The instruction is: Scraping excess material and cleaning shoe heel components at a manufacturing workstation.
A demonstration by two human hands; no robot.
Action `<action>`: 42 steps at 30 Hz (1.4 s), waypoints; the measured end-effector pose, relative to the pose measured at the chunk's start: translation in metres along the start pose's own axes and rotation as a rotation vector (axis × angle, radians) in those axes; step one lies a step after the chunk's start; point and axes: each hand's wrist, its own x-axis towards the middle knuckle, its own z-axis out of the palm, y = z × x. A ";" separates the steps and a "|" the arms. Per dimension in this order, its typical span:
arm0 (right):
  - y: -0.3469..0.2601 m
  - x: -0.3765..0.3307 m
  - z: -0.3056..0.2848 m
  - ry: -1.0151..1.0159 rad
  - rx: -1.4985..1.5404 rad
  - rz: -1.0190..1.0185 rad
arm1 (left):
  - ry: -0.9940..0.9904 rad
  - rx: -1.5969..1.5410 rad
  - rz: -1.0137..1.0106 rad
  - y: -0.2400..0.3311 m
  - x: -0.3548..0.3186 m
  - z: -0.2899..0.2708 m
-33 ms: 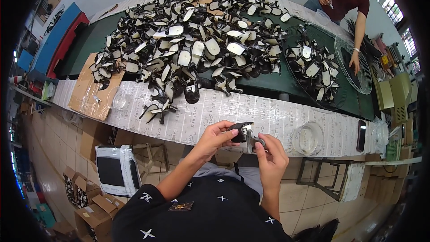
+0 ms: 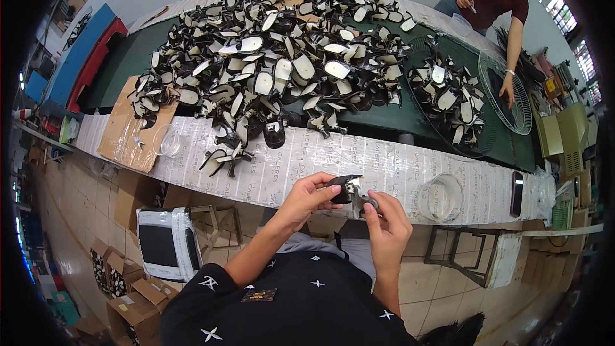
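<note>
My left hand [image 2: 306, 200] is closed on a black shoe heel piece [image 2: 343, 192] with a whitish inside, held above the table's near edge. In my right hand [image 2: 388, 223], thumb and fingers pinch a small grey tool [image 2: 368, 204] with a rounded end, set against the heel piece's right side. What kind of tool it is I cannot make out; my fingers cover part of it. Beyond my hands lies a big heap of similar black heel pieces [image 2: 263, 83] with white pads. A few loose ones [image 2: 224, 161] rest nearer, to the left.
A clear plastic tub [image 2: 442, 198] and a phone [image 2: 516, 193] lie on the wrapped table [image 2: 333, 154] at right. Another clear cup [image 2: 169, 143] stands by cardboard [image 2: 122, 129] at left. A round rack [image 2: 418, 99] bears more pieces. A co-worker [image 2: 493, 0] reaches into a wire basket [image 2: 520, 122].
</note>
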 end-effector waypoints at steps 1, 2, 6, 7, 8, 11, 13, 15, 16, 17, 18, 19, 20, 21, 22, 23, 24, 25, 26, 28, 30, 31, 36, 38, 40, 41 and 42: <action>0.000 0.000 0.001 0.005 -0.022 -0.016 | 0.003 -0.005 0.002 0.000 0.000 0.000; 0.000 0.000 0.001 0.009 -0.028 -0.017 | -0.003 -0.021 0.014 0.000 0.000 0.000; 0.002 -0.001 -0.003 0.052 -0.109 -0.069 | 0.000 -0.018 0.020 0.001 -0.002 -0.001; 0.003 -0.001 -0.004 0.070 -0.150 -0.093 | 0.006 -0.015 0.021 0.001 -0.002 -0.001; 0.004 -0.001 -0.005 0.086 -0.175 -0.100 | 0.006 -0.018 0.030 0.001 -0.002 -0.001; 0.007 0.000 -0.009 0.136 -0.232 -0.133 | 0.012 -0.022 0.022 0.001 -0.003 0.000; 0.007 0.000 -0.012 0.163 -0.244 -0.133 | 0.009 -0.028 0.011 0.000 -0.004 0.000; 0.005 -0.001 -0.015 0.181 -0.217 -0.100 | 0.005 -0.037 -0.001 0.000 -0.004 -0.001; 0.004 -0.001 -0.015 0.179 -0.213 -0.104 | 0.000 -0.045 -0.006 0.000 -0.004 -0.001; 0.003 -0.002 -0.016 0.176 -0.192 -0.098 | -0.007 -0.054 -0.002 -0.001 -0.004 -0.001; 0.003 -0.002 -0.016 0.173 -0.154 -0.079 | -0.009 -0.058 -0.016 -0.001 -0.004 -0.002; 0.003 -0.003 -0.016 0.172 -0.149 -0.086 | -0.014 -0.063 -0.021 -0.001 -0.004 -0.002; 0.004 -0.003 -0.015 0.170 -0.126 -0.080 | -0.021 -0.071 -0.022 -0.001 -0.004 -0.003; 0.006 -0.004 -0.015 0.164 -0.085 -0.063 | -0.024 -0.071 -0.029 -0.001 -0.003 -0.003; 0.010 -0.003 -0.015 0.179 -0.059 -0.059 | -0.029 -0.072 -0.032 0.000 -0.004 -0.003; 0.015 -0.001 -0.013 0.187 -0.012 -0.043 | -0.018 -0.070 -0.037 0.001 -0.005 -0.003; 0.022 0.003 -0.011 0.193 0.037 -0.028 | -0.028 -0.127 -0.014 0.001 -0.006 -0.002; 0.029 0.008 -0.009 0.189 0.127 0.019 | -0.022 -0.178 0.009 0.003 -0.008 -0.001; 0.038 0.016 -0.007 0.181 0.219 0.065 | -0.006 -0.231 0.034 0.004 -0.011 0.001; 0.057 0.031 -0.002 0.154 0.375 0.169 | -0.055 -0.334 0.080 0.009 -0.020 0.004; 0.075 0.044 0.003 0.128 0.444 0.212 | -0.171 -0.465 0.108 0.019 -0.028 0.006; 0.084 0.052 0.008 0.109 0.481 0.235 | -0.230 -0.455 0.119 0.025 -0.033 0.006; 0.112 0.058 0.017 0.129 0.503 0.214 | -0.505 -0.542 0.145 0.045 -0.050 0.018; 0.113 0.058 0.016 0.141 0.499 0.234 | -0.599 -0.648 0.115 0.050 -0.052 0.027; 0.111 0.055 0.017 0.110 0.534 0.223 | -0.671 -0.634 0.131 0.054 -0.048 0.035; 0.110 0.056 0.016 0.118 0.543 0.219 | -0.698 -0.654 0.103 0.057 -0.044 0.040; 0.108 0.055 0.016 0.117 0.509 0.190 | -0.701 -0.518 0.151 0.062 -0.040 0.043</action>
